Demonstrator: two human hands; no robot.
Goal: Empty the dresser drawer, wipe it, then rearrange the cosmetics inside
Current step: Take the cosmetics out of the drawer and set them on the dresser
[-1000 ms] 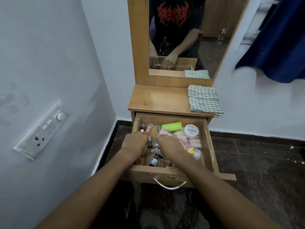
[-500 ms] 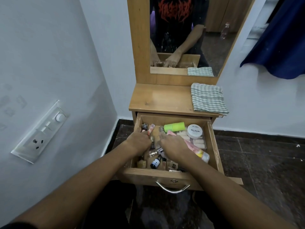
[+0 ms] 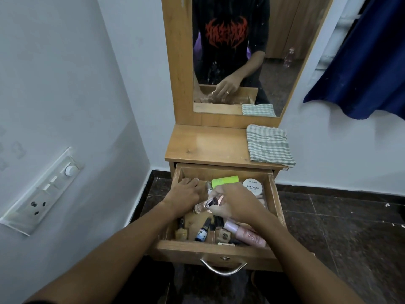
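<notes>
We've got the dresser (image 3: 210, 145) jammed into the corner, wall close on its left, floor open on the right. Its top is bare except a folded cloth (image 3: 268, 143). The drawer (image 3: 219, 249) is pulled out, still cluttered with cosmetics. Our left hand (image 3: 185, 194) lies flat, fingers loose, on stuff at the back-left; our right hand (image 3: 234, 202) is closed around a small bottle (image 3: 202, 206).

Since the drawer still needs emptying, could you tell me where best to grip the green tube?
Grip the green tube across its round middle, coming from above. It lies on its side along the drawer's back wall, with the white jar crowding its right end.
</notes>
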